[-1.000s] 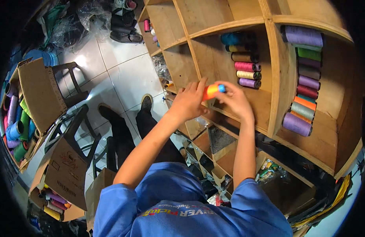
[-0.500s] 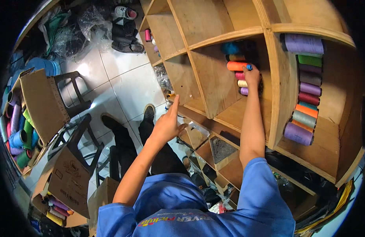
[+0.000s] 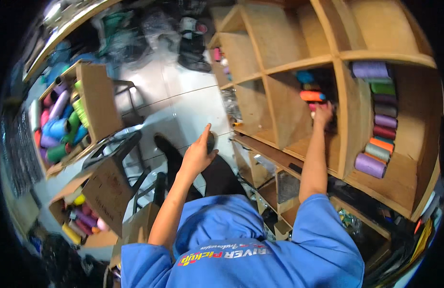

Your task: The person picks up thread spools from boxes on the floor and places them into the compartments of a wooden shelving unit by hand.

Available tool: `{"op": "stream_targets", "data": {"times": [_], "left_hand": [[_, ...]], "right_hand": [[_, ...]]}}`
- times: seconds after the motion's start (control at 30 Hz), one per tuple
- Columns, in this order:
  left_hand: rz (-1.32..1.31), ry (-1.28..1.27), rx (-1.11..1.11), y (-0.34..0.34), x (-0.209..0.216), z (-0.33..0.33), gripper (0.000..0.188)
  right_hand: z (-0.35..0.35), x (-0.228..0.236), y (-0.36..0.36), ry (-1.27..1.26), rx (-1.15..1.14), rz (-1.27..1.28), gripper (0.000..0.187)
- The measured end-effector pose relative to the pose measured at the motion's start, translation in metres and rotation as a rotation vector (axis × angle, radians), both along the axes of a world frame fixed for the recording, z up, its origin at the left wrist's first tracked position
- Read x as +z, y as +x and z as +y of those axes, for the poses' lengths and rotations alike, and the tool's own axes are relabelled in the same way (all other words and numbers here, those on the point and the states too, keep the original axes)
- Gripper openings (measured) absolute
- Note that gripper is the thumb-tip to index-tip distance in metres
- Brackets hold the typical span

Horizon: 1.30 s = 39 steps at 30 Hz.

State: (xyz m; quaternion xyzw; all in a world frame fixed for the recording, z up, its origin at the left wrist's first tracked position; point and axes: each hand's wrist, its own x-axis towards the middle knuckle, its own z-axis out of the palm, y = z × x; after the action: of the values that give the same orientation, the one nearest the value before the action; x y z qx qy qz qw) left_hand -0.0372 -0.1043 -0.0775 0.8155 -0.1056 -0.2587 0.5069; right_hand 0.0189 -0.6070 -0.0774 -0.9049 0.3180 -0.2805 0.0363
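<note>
My right hand (image 3: 322, 114) reaches into a compartment of the wooden shelf (image 3: 303, 144), over a row of thread spools. It lies against a red spool (image 3: 313, 107) and covers others; its fingers are blurred and partly hidden, so I cannot tell whether they grip one. Just beyond it rests an orange spool (image 3: 312, 96) with a blue end, and a blue spool (image 3: 305, 77) lies farther back. My left hand (image 3: 197, 156) hangs in the air above my legs, open and holding nothing, its index finger stretched out and thumb apart.
The right-hand compartment holds a column of spools, with a large purple spool (image 3: 371, 165) nearest. At left, a cardboard box (image 3: 99, 98) full of spools stands above a second spool box (image 3: 109, 197). A dark chair (image 3: 121, 149) stands beside them. Shoes (image 3: 193, 53) and plastic bags lie farther off.
The view has turned left, so the shelf appears farther right. My right hand has moved off the orange spool's blue end, nearer along the row. My left hand stays raised and empty.
</note>
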Motion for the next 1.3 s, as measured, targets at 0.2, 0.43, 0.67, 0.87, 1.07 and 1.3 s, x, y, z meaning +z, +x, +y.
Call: {"op": "stream_targets", "data": {"times": [0.2, 0.43, 0.67, 0.87, 1.07, 1.3], "left_hand": [[-0.249, 0.087, 0.408, -0.035, 0.03, 0.105, 0.046], [-0.622, 0.178, 1.122, -0.08, 0.121, 0.225, 0.03], [-0.367, 0.638, 1.657, -0.187, 0.113, 0.384, 0.024], [-0.152, 1.302, 1.548, -0.201, 0.099, 0.467, 0.046], [0.055, 1.479, 1.302, -0.195, 0.083, 0.478, 0.047], [-0.264, 1.014, 1.653, -0.208, 0.106, 0.458, 0.037]], "right_hand": [[0.115, -0.097, -0.041, 0.856, 0.218, 0.153, 0.035], [0.352, -0.147, -0.051, 0.774, 1.046, 0.817, 0.032], [0.631, 0.057, -0.024, 0.995, 1.666, 0.87, 0.02], [0.768, 0.117, -0.052, 0.811, 2.196, 0.712, 0.025], [0.84, 0.072, -0.084, 0.231, 1.886, 0.816, 0.026], [0.855, 0.066, -0.097, 0.006, 1.696, 0.867, 0.017]]}}
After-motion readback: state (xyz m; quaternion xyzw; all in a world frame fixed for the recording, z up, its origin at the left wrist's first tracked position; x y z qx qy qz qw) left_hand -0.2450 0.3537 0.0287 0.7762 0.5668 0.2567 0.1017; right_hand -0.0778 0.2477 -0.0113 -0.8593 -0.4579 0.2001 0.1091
